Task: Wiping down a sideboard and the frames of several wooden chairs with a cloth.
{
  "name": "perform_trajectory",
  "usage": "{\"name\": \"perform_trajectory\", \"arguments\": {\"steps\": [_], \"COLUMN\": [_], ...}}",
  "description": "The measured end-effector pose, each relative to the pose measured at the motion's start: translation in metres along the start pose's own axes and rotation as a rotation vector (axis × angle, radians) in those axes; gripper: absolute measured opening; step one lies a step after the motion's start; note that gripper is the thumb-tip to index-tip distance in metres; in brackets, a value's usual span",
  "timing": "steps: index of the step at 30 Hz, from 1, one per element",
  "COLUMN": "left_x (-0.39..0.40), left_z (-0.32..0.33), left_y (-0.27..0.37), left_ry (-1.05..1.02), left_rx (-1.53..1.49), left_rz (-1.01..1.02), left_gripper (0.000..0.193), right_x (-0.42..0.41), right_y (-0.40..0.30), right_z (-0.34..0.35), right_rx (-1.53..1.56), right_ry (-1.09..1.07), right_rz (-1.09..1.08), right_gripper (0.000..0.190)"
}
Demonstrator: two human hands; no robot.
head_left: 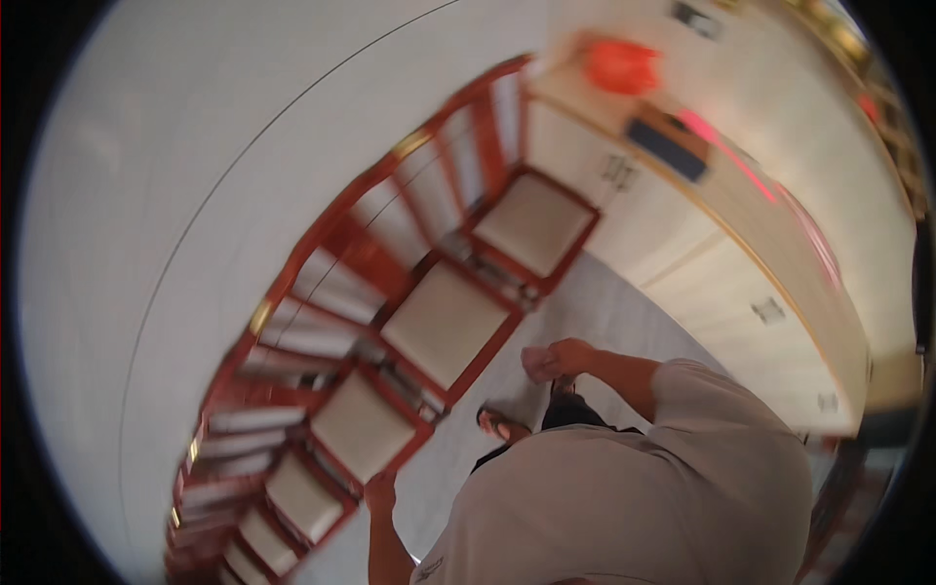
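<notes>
My right hand (572, 358) is closed on a pinkish cloth (538, 364), held low in front of my body above the grey floor. At the lower left, my left hand (381, 488) is at the front corner of a chair with a pale seat pad (363, 426) and a reddish-brown wooden frame; whether it grips or only touches the frame cannot be told. More chairs of the same kind stand side by side along the wall, among them one with a wide pale seat (447, 325) and one at the far end (537, 221).
A pale cabinet (687, 248) with metal handles stands beyond the far chair and curves along the right. On its top lie a red plastic bag (623, 67), a dark blue flat object (667, 150) and a bright pink item (698, 126). My sandalled foot (501, 424) is on the floor.
</notes>
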State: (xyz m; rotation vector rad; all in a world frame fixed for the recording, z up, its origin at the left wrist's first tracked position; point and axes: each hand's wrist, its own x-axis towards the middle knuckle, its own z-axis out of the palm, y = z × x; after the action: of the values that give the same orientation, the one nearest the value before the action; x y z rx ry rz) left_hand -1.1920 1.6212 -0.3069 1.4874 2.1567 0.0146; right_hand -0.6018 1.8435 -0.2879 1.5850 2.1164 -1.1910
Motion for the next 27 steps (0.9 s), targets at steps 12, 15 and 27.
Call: {"name": "perform_trajectory", "arguments": {"steps": [12,15,27], "left_x": [0.063,0.048,-0.250], "left_z": [-0.009,0.040,0.159], "left_y": [0.296,0.415,0.869], "left_ry": [-0.465,-0.364,-1.029], "left_rx": [-0.056,-0.016,0.022], "left_rz": [0.445,0.686,1.221], "left_gripper": [0.025,0.026,0.039], "right_x": [-0.306,-0.383,-0.566], "right_y": [0.209,0.205,0.221], "right_z": [0.098,0.090,0.067], "right_rx": [1.408,1.833,2.013], "right_ry": [0.918,1.119,1.612], "right_rz": [0.467,0.216,-0.648], "right_gripper": [0.038,0.053,0.054]}}
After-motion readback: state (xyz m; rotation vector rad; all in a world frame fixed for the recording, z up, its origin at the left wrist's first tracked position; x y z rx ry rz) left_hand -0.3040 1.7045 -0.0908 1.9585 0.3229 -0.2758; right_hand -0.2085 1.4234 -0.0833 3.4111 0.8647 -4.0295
